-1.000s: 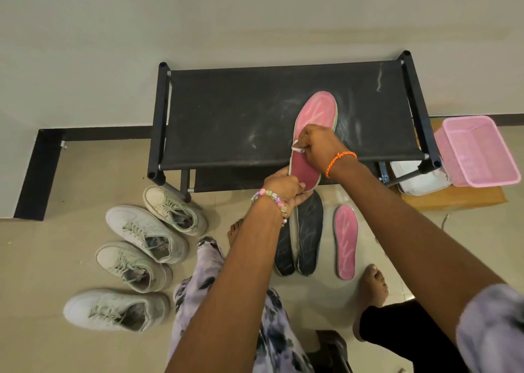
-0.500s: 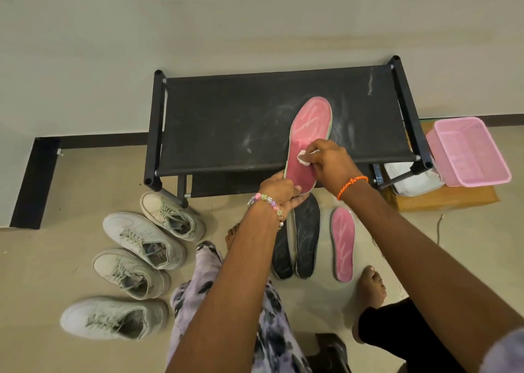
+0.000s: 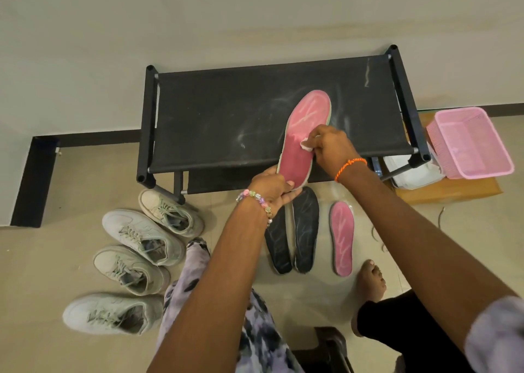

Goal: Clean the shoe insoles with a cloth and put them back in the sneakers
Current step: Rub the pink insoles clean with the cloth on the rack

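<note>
Held a pink insole [image 3: 304, 134] at centre frame, above the front edge of a black shoe rack [image 3: 226, 117]. Left hand [image 3: 269, 187] gripped its heel end, fingers curled beneath, thumb on top. Right hand [image 3: 329, 146] pinched a small white cloth [image 3: 305, 145] against its middle, fingertips clenched on the cloth. Left two dark insoles [image 3: 293, 231] and another pink insole [image 3: 341, 238] on the floor below; four sneakers [image 3: 136, 248] at lower left.

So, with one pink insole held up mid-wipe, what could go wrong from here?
1. The left hand pinches only the heel of the held pink insole, so pressure from the cloth in the right hand could bend it or slip it free.
2. Four look-alike sneakers invite mismatched insoles.
</note>
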